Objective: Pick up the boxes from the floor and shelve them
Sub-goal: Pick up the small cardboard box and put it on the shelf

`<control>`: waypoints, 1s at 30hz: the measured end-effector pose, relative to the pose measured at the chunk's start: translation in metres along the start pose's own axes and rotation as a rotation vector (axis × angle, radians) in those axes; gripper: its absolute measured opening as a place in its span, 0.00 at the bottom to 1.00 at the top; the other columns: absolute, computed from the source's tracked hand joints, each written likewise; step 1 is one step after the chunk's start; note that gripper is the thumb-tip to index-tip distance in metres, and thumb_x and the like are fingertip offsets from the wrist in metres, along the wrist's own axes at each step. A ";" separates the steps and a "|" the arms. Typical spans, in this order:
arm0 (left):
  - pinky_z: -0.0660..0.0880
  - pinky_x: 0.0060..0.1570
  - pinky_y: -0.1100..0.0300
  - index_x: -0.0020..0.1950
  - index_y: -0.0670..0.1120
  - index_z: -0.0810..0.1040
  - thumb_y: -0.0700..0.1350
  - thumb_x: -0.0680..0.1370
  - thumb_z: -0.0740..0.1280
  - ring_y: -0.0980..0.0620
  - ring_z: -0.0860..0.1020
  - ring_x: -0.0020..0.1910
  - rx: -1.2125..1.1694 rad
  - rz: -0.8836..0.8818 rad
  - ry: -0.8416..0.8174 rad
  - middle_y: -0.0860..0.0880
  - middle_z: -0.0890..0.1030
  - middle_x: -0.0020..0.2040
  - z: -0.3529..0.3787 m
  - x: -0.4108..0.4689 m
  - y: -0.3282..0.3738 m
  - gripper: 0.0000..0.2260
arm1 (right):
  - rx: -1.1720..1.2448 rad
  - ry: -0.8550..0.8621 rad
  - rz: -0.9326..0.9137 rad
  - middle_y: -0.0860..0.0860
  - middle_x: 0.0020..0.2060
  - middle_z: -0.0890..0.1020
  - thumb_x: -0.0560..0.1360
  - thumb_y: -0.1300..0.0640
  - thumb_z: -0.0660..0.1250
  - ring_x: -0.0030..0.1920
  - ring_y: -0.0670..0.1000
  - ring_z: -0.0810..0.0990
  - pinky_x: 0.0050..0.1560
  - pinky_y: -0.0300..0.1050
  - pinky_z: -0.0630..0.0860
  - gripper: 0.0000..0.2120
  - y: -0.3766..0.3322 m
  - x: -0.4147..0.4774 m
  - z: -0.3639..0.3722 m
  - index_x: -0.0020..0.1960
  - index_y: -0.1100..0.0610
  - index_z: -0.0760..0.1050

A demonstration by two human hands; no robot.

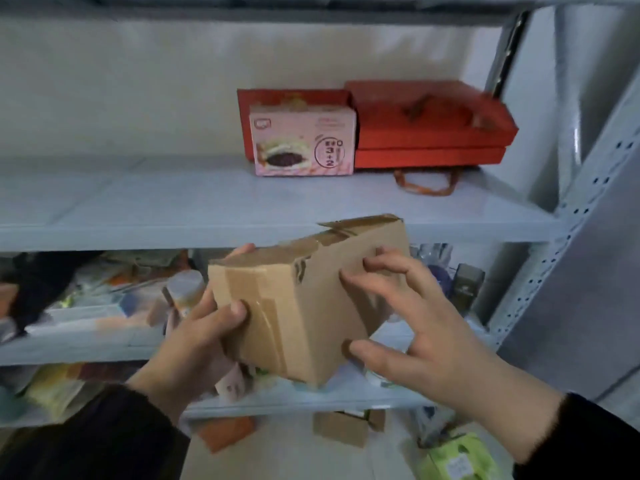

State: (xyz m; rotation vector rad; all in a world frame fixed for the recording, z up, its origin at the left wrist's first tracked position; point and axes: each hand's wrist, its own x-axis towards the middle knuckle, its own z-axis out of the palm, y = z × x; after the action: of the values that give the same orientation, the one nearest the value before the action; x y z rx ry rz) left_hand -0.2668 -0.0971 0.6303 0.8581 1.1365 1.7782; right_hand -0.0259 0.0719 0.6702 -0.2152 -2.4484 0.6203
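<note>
Left hand: below the front lip of the shelf board. It grips the cardboard box, thumb flat on the taped near face, the other fingers wrapped round the far side.
Right hand: also below that lip. Its fingers are spread and bent, tips on the box's right face, thumb at the lower corner.
Cardboard box: held in the air, tilted, its torn top flap level with the board's front edge and not resting on it.
Step in hand, as I judge it: raise the box above the lip, level it, then slide it in.
How I would do it well: lift until the underside clears the edge, keep both hands on it, and set the base flat.
Landing spot: the bare board to the left of the pink box.
Risk: the loose flap may catch under the lip.
Far end of the board: the red gift boxes are stacked against the pink box's right side, so I leave that end alone.
</note>
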 end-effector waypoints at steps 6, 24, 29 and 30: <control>0.82 0.50 0.47 0.73 0.60 0.74 0.52 0.60 0.84 0.46 0.82 0.57 -0.019 0.127 -0.094 0.46 0.82 0.63 -0.019 0.041 0.056 0.42 | 0.182 0.174 0.274 0.38 0.77 0.58 0.60 0.27 0.74 0.75 0.36 0.59 0.72 0.35 0.61 0.53 0.017 0.072 -0.019 0.77 0.30 0.51; 0.72 0.48 0.71 0.71 0.59 0.67 0.34 0.75 0.67 0.62 0.79 0.55 1.032 0.025 0.082 0.59 0.79 0.57 -0.111 0.257 0.075 0.30 | -0.414 0.031 0.758 0.47 0.45 0.72 0.77 0.32 0.60 0.50 0.54 0.75 0.54 0.52 0.74 0.21 0.163 0.221 0.040 0.48 0.50 0.71; 0.74 0.59 0.57 0.77 0.55 0.61 0.66 0.73 0.70 0.52 0.77 0.59 1.372 -0.052 0.053 0.52 0.76 0.64 -0.112 0.273 0.064 0.37 | -0.488 0.089 0.748 0.50 0.48 0.72 0.77 0.30 0.58 0.55 0.56 0.75 0.61 0.56 0.73 0.23 0.167 0.221 0.048 0.49 0.50 0.73; 0.73 0.62 0.53 0.77 0.53 0.62 0.70 0.73 0.66 0.49 0.76 0.61 1.478 -0.073 0.091 0.49 0.75 0.67 -0.111 0.277 0.059 0.38 | -0.497 0.086 0.747 0.50 0.49 0.73 0.77 0.31 0.58 0.56 0.56 0.75 0.61 0.55 0.73 0.23 0.168 0.220 0.048 0.50 0.51 0.74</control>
State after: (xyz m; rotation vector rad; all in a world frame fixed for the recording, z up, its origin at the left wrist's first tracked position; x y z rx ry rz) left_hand -0.4944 0.0990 0.6751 1.4612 2.5086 0.6511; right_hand -0.2309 0.2645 0.6683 -1.3596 -2.3553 0.2609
